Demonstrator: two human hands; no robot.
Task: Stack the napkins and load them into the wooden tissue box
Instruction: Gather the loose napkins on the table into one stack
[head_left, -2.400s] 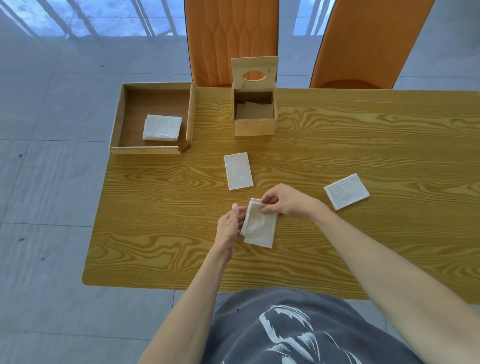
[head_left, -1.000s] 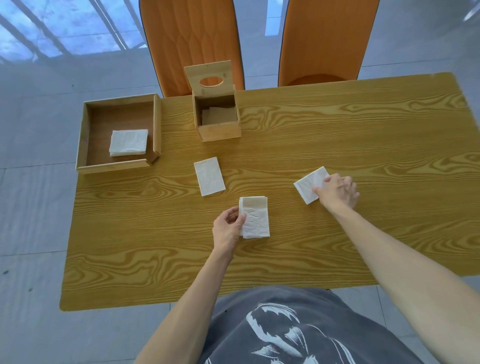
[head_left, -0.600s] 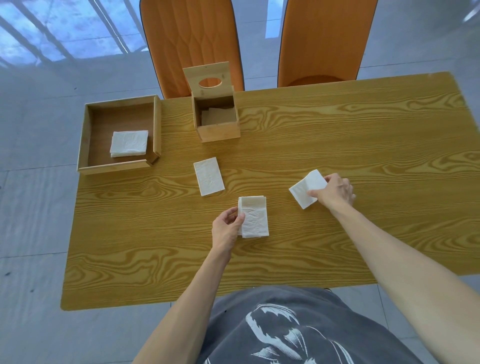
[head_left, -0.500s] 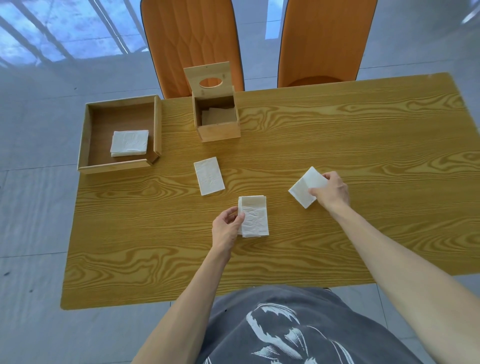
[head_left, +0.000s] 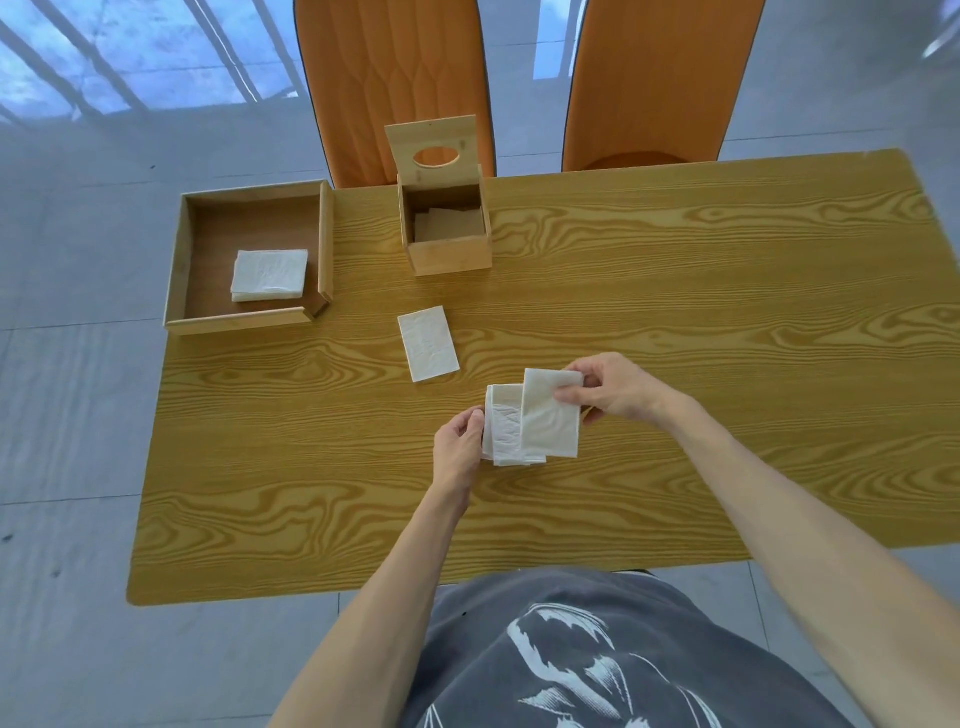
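My right hand pinches a white folded napkin by its top corner and holds it partly over a small napkin stack on the table. My left hand grips the left edge of that stack. Another single napkin lies flat further back. The wooden tissue box stands behind it with its lid, with an oval hole, tipped up; folded napkins show inside.
A shallow wooden tray at the table's back-left corner holds a pile of napkins. Two orange chairs stand behind the far edge of the wooden table. Grey tiled floor surrounds it.
My right hand picked up the napkin that lay to the right and carried it left over the stack. My left hand stayed at the stack's edge.
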